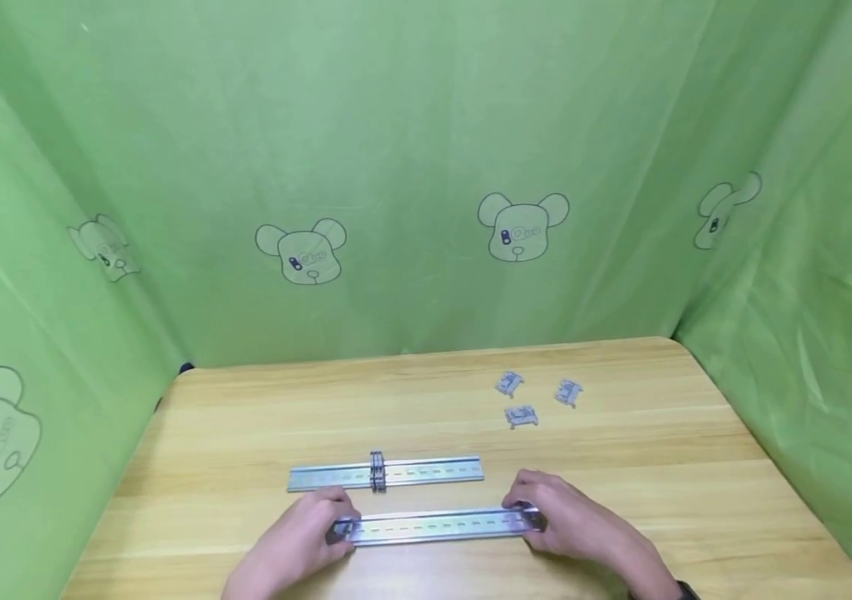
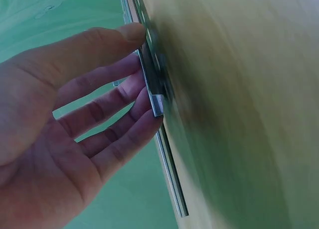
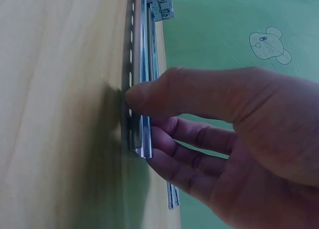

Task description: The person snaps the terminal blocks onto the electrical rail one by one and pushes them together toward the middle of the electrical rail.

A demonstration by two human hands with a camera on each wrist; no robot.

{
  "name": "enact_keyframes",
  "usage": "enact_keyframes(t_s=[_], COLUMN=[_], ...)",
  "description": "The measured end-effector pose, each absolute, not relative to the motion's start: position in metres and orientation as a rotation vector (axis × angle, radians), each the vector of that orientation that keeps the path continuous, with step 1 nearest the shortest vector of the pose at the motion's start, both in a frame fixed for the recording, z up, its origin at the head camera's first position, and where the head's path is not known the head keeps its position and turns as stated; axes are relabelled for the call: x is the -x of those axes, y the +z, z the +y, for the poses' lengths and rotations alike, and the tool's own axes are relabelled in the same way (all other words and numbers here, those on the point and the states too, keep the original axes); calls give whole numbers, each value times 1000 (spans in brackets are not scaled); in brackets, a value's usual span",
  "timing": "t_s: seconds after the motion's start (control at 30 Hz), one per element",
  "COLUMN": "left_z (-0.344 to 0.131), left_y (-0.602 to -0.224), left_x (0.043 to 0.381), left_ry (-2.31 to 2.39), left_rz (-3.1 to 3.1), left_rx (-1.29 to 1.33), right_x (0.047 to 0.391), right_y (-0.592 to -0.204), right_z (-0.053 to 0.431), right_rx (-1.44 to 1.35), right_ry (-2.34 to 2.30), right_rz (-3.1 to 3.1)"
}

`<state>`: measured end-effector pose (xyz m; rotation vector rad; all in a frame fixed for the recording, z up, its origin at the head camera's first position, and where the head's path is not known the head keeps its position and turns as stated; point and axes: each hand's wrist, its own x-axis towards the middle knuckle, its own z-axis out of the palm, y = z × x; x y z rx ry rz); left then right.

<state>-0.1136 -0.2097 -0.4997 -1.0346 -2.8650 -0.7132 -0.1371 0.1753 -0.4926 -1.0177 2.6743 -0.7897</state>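
Since holding both ends likely steadies it, my left fingers (image 2: 127, 142) and right fingers (image 3: 182, 171) pinch the near rail (image 1: 441, 526); just beyond, on the tabletop (image 1: 246, 417): far rail (image 1: 433, 472), mounted blocks (image 1: 377, 472); farther right, three loose blocks (image 1: 521, 416).

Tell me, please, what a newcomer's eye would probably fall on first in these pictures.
Most likely the near metal rail, held at its left end by the left hand and at its right end by the right hand. Just beyond it on the wooden table lies a second rail, grey modules clustered near its middle. Three loose grey pieces lie farther back, to the right.
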Motion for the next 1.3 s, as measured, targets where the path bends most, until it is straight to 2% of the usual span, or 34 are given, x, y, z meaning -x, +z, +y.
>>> enact_keyframes(t_s=[0.67, 0.8, 1.1, 1.3], left_z=[-204, -206, -207, -205], left_y=[-506, -506, -508, -506], left_x=[115, 116, 114, 113], left_ry=[-742, -748, -750, -750], left_rz=[-2887, -2860, -2853, -2844], left_rx=[1016, 1015, 1001, 997], right_x=[136, 154, 212, 233], right_y=[-491, -487, -479, -476], right_z=[186, 188, 177, 164], right_rx=[895, 744, 104, -44], right_ry=[-848, -937, -812, -709], right_rz=[2696, 2871, 3073, 2975])
